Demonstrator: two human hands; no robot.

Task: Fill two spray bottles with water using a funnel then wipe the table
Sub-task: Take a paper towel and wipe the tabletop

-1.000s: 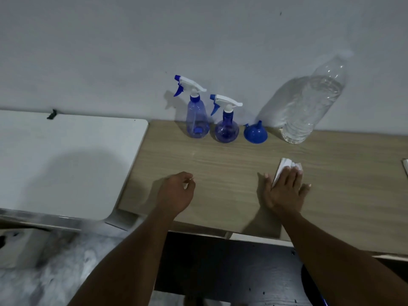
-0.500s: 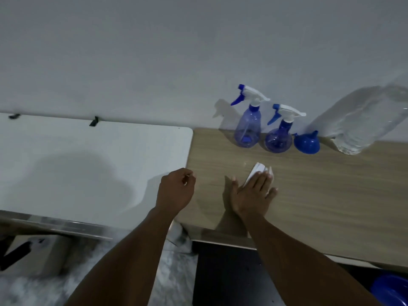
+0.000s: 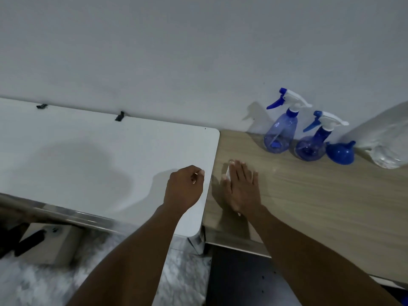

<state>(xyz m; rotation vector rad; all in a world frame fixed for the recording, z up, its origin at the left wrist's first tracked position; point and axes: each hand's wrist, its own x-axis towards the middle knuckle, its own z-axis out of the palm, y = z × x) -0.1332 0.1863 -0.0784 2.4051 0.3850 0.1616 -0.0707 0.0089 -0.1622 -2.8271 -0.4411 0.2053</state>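
Two blue spray bottles with white heads stand against the wall, the taller [image 3: 280, 131] left of the rounder [image 3: 313, 142]. A blue funnel [image 3: 341, 152] lies upside down beside them, then a big clear water bottle [image 3: 388, 142] cut by the right edge. My right hand [image 3: 241, 186] lies flat on the wooden table [image 3: 320, 195] near its left edge, pressing a folded white tissue [image 3: 228, 172] that peeks out under the fingers. My left hand [image 3: 184, 187] hovers in a loose fist over the white table, holding nothing.
A white table [image 3: 99, 155] adjoins the wooden one on the left, with two small black clips [image 3: 119, 116] at its back edge. A plain wall runs behind both. Below are a marbled floor [image 3: 44, 281] and a dark space under the wooden table.
My right hand has slid the tissue leftwards across the wooden table to its left edge. The view has swung left, so the bottles now sit at the right.
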